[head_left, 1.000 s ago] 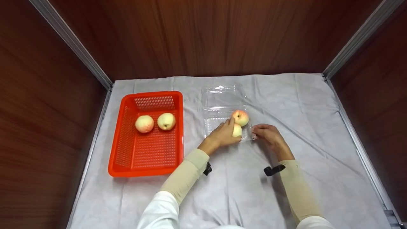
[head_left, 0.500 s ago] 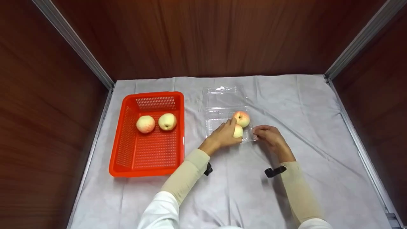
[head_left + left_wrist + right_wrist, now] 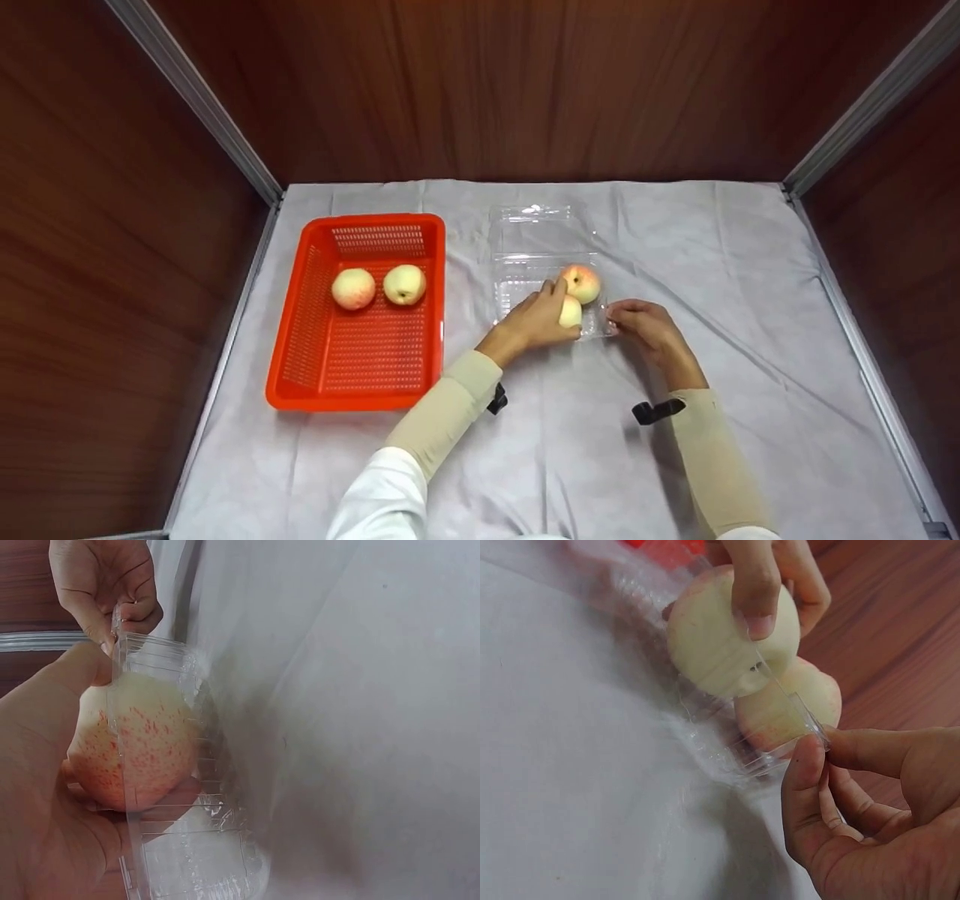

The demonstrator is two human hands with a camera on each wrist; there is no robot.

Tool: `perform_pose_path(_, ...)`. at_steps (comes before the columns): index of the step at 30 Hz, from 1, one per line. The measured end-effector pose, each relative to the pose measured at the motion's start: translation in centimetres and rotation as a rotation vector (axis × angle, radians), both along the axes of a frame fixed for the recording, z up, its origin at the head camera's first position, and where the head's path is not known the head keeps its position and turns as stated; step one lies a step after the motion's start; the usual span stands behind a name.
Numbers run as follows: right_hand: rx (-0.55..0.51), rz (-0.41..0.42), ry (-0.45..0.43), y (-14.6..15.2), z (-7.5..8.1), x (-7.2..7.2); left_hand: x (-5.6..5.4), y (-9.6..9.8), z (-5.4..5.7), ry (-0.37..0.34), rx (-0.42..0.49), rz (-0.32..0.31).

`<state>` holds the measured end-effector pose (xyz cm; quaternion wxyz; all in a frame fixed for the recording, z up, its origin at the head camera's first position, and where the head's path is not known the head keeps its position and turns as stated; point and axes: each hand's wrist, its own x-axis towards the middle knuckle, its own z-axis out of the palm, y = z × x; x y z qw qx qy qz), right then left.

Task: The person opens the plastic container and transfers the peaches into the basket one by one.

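Observation:
A clear plastic clamshell container (image 3: 517, 289) lies with its lid (image 3: 536, 234) folded back behind it. My left hand (image 3: 534, 319) grips a pale yellow peach (image 3: 571, 312) in the right part of its base, fingers on the far side and thumb on the near side. Red speckles cover that peach (image 3: 142, 742) in the left wrist view. Just behind it, also in the base, sits a second peach (image 3: 581, 284) with a red blush. My right hand (image 3: 646, 328) pinches the container's right rim near the front corner, thumb against index finger, as the right wrist view shows.
To the left stands a red plastic basket (image 3: 375, 401) with perforated walls. Inside it are two peaches, one blushed pink (image 3: 353, 289) and one paler (image 3: 405, 285). Wrinkled grey-white cloth (image 3: 585, 450) covers the table; brown wood-grain panels (image 3: 480, 97) enclose the back and sides.
The head view has shifted slightly, moving the whole scene a little to the right. Both hands keep the same holds on the peach and the container rim.

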<state>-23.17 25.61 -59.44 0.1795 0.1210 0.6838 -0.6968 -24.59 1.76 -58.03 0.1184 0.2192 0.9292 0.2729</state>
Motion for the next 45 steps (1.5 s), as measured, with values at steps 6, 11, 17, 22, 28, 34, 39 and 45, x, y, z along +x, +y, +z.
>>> perform_pose_path(6,0.017,0.013,0.009,0.2,-0.2,0.0,0.0,0.0,-0.1,0.029,-0.014,-0.006)
perform_pose_path(11,0.018,0.013,0.014,0.1,-0.2,-0.1,0.0,-0.2,-0.1,0.037,-0.025,-0.001)
perform_pose_path(17,-0.058,-0.003,-0.001,0.0,-0.2,-0.1,-0.1,-0.4,0.0,0.062,-0.032,0.000)
perform_pose_path(22,-0.071,-0.008,0.005,0.0,-0.2,0.0,-0.2,-0.6,0.2,0.072,-0.030,0.001)
perform_pose_path(28,-0.042,0.005,-0.003,0.1,-0.2,-0.1,-0.3,-0.9,0.4,0.072,-0.021,-0.003)
perform_pose_path(34,-0.005,0.015,-0.017,-0.1,0.4,-0.1,-0.4,-1.3,0.7,0.049,-0.007,0.007)
perform_pose_path(39,-0.008,0.009,-0.008,-0.3,0.1,-0.2,-0.5,-1.9,1.0,0.069,-0.027,0.005)
perform_pose_path(45,-0.016,-0.001,-0.013,-0.1,0.0,-0.1,-0.5,-2.0,1.4,0.083,-0.044,-0.001)
